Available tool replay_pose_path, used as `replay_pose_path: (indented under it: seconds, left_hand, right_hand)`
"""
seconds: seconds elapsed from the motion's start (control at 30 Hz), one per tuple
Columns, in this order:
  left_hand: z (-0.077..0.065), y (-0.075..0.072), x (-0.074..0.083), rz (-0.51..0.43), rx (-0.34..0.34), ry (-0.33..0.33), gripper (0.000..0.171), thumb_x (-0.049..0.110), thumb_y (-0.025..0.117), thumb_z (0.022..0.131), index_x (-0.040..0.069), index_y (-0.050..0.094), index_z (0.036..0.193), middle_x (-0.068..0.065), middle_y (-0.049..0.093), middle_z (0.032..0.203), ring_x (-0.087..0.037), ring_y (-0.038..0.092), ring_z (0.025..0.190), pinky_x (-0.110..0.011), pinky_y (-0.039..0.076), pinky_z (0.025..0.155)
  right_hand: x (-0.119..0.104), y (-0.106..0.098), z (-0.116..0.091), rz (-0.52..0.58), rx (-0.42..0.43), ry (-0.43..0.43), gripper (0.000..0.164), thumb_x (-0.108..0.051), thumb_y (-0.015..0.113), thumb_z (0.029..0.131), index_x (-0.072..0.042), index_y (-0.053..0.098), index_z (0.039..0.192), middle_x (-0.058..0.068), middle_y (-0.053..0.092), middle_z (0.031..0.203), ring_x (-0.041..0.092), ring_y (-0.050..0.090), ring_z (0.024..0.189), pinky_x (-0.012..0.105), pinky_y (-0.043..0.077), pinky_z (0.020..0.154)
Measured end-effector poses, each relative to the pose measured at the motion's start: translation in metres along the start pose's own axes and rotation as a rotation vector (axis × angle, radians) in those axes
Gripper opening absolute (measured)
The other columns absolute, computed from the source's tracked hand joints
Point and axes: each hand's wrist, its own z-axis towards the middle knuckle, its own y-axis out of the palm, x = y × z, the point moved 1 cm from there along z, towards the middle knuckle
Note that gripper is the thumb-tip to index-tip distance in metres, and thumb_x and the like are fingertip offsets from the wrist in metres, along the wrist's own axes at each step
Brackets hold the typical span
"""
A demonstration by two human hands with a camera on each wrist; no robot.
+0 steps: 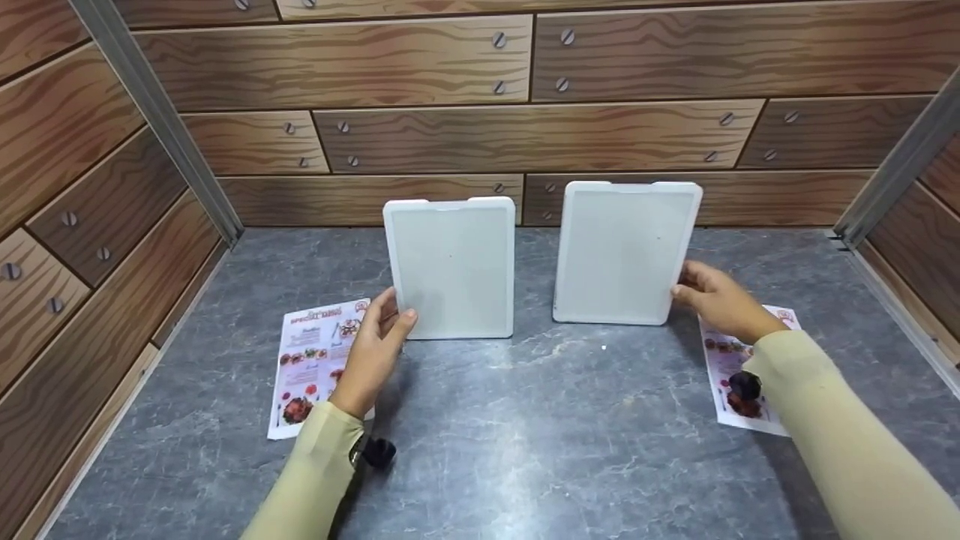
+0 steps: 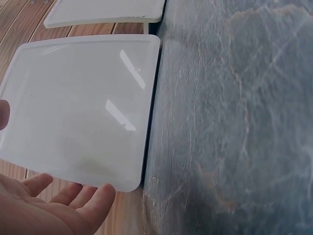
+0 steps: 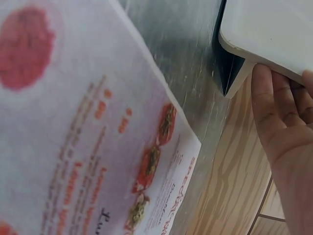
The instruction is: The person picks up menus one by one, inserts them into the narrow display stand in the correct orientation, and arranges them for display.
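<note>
Two white upright panels with rounded corners and a notch in the top edge stand on the grey marbled table; they look like menu stands. My left hand (image 1: 375, 347) is at the left edge of the left stand (image 1: 457, 270). In the left wrist view, its loosely extended fingers (image 2: 100, 208) reach that edge, thumb apart from them. My right hand (image 1: 720, 304) pinches the right stand (image 1: 626, 251) by its lower right edge, fingers behind and thumb in front. The right wrist view shows a slanted support (image 3: 239, 81) behind this panel.
A printed menu sheet (image 1: 296, 375) lies by the left forearm, partly under the hand. Another menu sheet (image 1: 720, 375) lies by the right wrist, partly covered. Wood-patterned walls (image 1: 420, 64) border the table (image 1: 480, 420) at the back and sides.
</note>
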Motion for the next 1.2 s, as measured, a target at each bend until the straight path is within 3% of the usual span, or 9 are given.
replay_pose_path:
  seconds: [0.1,0.2,0.27,0.5,0.73,0.9,1.07,1.2]
  left_hand:
    - [0.0,0.0,0.0,0.007,-0.001,-0.006,0.068,0.026,0.059,0.106,0.002,0.027,0.161,-0.026,0.031,0.162,-0.041,0.033,0.149,-0.053,0.031,0.12]
    - [0.0,0.0,0.0,0.024,-0.002,-0.012,0.069,0.028,0.06,0.106,0.003,0.027,0.161,-0.026,0.03,0.163,-0.041,0.031,0.15,-0.054,0.03,0.121]
    - [0.0,0.0,0.0,0.032,-0.003,-0.011,0.07,0.028,0.06,0.105,0.004,0.027,0.161,-0.026,0.03,0.163,-0.041,0.031,0.15,-0.054,0.03,0.121]
    - [-0.001,0.002,0.002,0.032,0.001,-0.003,0.071,0.026,0.061,0.105,0.0,0.025,0.161,-0.029,0.029,0.161,-0.044,0.031,0.149,-0.056,0.03,0.12]
    - [-0.002,0.004,0.002,0.011,0.0,0.0,0.071,0.025,0.06,0.105,0.0,0.024,0.161,-0.029,0.029,0.161,-0.044,0.031,0.149,-0.057,0.031,0.119]
    - [-0.002,0.005,0.002,0.014,0.005,0.004,0.07,0.025,0.061,0.105,0.0,0.026,0.16,-0.029,0.031,0.16,-0.044,0.033,0.148,-0.056,0.032,0.119]
    - [-0.003,0.006,0.0,0.023,0.01,0.004,0.072,0.025,0.062,0.104,0.001,0.025,0.161,-0.028,0.032,0.16,-0.044,0.033,0.148,-0.055,0.031,0.119]
    - [-0.003,0.006,-0.002,0.049,0.003,-0.001,0.074,0.028,0.062,0.104,0.003,0.024,0.162,-0.027,0.03,0.161,-0.043,0.032,0.149,-0.055,0.031,0.12]
  right_hand:
    - [-0.002,0.003,-0.002,0.016,-0.004,-0.018,0.045,-0.009,0.044,0.111,0.012,0.037,0.149,0.03,0.049,0.147,0.012,0.056,0.124,0.022,0.049,0.102]
    - [-0.004,0.008,-0.004,0.05,-0.013,-0.038,0.044,-0.007,0.045,0.11,0.012,0.037,0.149,0.031,0.049,0.147,0.003,0.058,0.117,0.027,0.05,0.103]
    - [-0.006,0.01,-0.006,0.054,-0.016,-0.043,0.045,-0.007,0.045,0.11,0.012,0.037,0.15,0.03,0.049,0.147,0.005,0.059,0.117,0.028,0.05,0.103]
    - [-0.011,0.02,-0.01,0.019,0.005,-0.077,0.041,-0.004,0.048,0.107,0.013,0.043,0.145,0.031,0.054,0.142,0.007,0.06,0.115,0.016,0.048,0.096]
    - [-0.012,0.027,-0.013,0.054,0.046,-0.106,0.035,-0.001,0.05,0.107,0.017,0.048,0.137,0.032,0.058,0.134,-0.001,0.06,0.107,0.019,0.051,0.094]
    - [-0.014,0.028,-0.017,0.035,0.073,-0.094,0.032,-0.003,0.05,0.107,0.016,0.05,0.133,0.03,0.06,0.13,0.002,0.061,0.107,0.025,0.054,0.095]
    - [-0.014,0.029,-0.021,-0.012,0.08,-0.052,0.035,-0.007,0.051,0.108,0.013,0.05,0.137,0.028,0.06,0.133,0.01,0.06,0.113,0.023,0.053,0.095]
    - [-0.014,0.031,-0.022,0.007,0.088,-0.054,0.036,-0.007,0.05,0.108,0.012,0.049,0.138,0.028,0.059,0.134,0.008,0.06,0.113,0.023,0.053,0.095]
